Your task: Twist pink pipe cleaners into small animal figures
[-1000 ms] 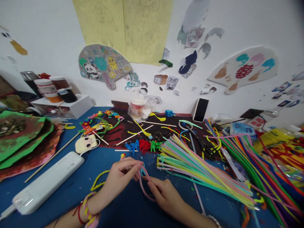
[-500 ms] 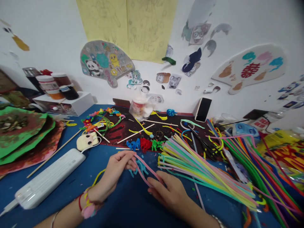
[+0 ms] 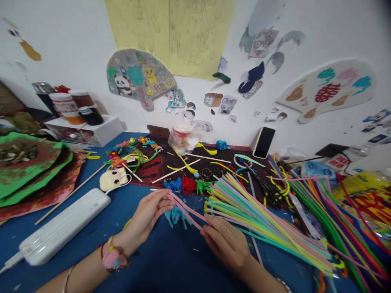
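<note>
Between the person's left hand (image 3: 146, 219) and right hand (image 3: 224, 242), a pink pipe cleaner (image 3: 185, 210) spans the gap, apparently as two close strands, though the view does not settle that. Its long axis slants across the space in front of the body, from the upper end at the left hand down to the lower end at the right hand. The left hand is curled, its thumb and fingers closed around the upper end. The right hand is partly open, with its thumb and fingertips pinching the lower end, and it lies nearer the bundle of pastel plastic sticks (image 3: 253, 219), whose strands pass just beside its fingers. Directly under the pipe cleaner, small blue scraps (image 3: 174, 215) lie on the blue table (image 3: 171, 260). Left of the left hand lies a long white power strip (image 3: 64, 226). Farther ahead of the hands, small blue, red and green twisted figures (image 3: 183, 185) sit at the edge of a dark red mat (image 3: 159, 171), with black-handled scissors (image 3: 262, 187) to the right of them. Beyond the bundle, to the right, lies a mass of bright pipe cleaners (image 3: 324, 211), and a black phone (image 3: 263, 142) stands at the far edge of the table.
</note>
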Available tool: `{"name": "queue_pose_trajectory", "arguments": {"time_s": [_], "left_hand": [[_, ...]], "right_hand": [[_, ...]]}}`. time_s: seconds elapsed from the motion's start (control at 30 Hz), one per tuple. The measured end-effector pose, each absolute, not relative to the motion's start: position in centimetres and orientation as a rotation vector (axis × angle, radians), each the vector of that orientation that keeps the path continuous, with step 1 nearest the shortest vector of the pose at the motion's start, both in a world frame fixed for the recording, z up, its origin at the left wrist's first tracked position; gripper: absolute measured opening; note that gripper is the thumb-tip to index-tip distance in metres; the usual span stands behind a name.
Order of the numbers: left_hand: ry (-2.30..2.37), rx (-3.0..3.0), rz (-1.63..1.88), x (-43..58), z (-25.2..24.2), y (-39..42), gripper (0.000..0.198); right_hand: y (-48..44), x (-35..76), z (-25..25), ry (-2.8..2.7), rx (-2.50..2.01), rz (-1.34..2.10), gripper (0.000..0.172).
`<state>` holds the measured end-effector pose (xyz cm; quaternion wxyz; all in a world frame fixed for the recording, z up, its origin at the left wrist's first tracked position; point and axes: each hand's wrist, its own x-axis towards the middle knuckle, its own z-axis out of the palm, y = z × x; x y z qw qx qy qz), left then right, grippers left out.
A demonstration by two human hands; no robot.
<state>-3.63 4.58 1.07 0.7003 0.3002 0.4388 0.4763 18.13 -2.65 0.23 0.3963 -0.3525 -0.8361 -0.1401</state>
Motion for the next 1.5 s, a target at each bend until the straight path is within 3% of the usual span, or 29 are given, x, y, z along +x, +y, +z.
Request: {"name": "queue_pose_trajectory", "arguments": {"time_s": [0.57, 0.8, 1.07, 1.5], "left_hand": [[0.953, 0.613, 1.052, -3.7, 0.4, 4.6, 0.018], [0.989, 0.604, 1.042, -3.7, 0.1, 4.8, 0.020], [0.969, 0.646, 1.027, -3.6, 0.1, 4.7, 0.020], [1.023, 0.520, 1.051, -3.5, -0.5, 5.0, 0.010]], "right_hand": [[-2.4, 18.3, 0.1, -1.948, -0.960, -0.183, 0.015], [-2.1, 19.4, 0.1, -2.128, -0.830, -0.233, 0.023], [-2.3, 20.9, -0.1, -2.209, -0.884, -0.279, 0.019], [-1.9, 21.2, -0.5, -2.231, -0.759, -0.451, 0.030]]}}
